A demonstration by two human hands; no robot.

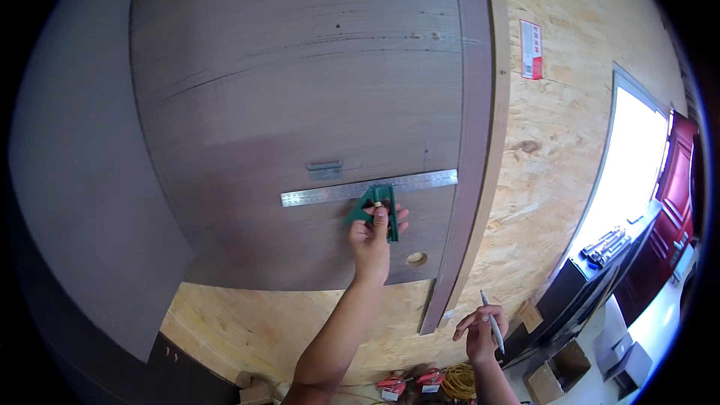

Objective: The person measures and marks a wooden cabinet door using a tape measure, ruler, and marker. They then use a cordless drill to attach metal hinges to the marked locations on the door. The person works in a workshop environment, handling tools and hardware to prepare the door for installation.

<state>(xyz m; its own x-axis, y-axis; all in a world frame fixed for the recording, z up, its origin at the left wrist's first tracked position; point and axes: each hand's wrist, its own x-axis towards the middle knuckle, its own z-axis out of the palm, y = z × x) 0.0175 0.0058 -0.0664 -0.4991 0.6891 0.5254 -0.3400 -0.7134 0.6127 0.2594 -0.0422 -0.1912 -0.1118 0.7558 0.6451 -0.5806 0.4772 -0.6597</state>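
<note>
My left hand (370, 242) is closed around the green head of a combination square (391, 217). Its steel blade (322, 194) lies nearly level across a large grey-brown door-like panel (300, 97), tilting slightly up to the right. The blade's right end reaches the purplish-brown strip (474, 97) along the panel's side. Just above the blade is a small slot-like fitting (325, 166) in the panel. Lower right, apart from the panel, my right hand (481, 336) grips a slim pale pen or pencil (491, 316), tip up.
A round hole (416, 259) sits near the panel's bottom edge. Chipboard wall (555, 142) runs to the right, with a label (531, 49) on it. A grey board (82, 127) stands at left. Below are a coiled yellow cord (459, 381), red tools (393, 386) and a cardboard box (559, 375).
</note>
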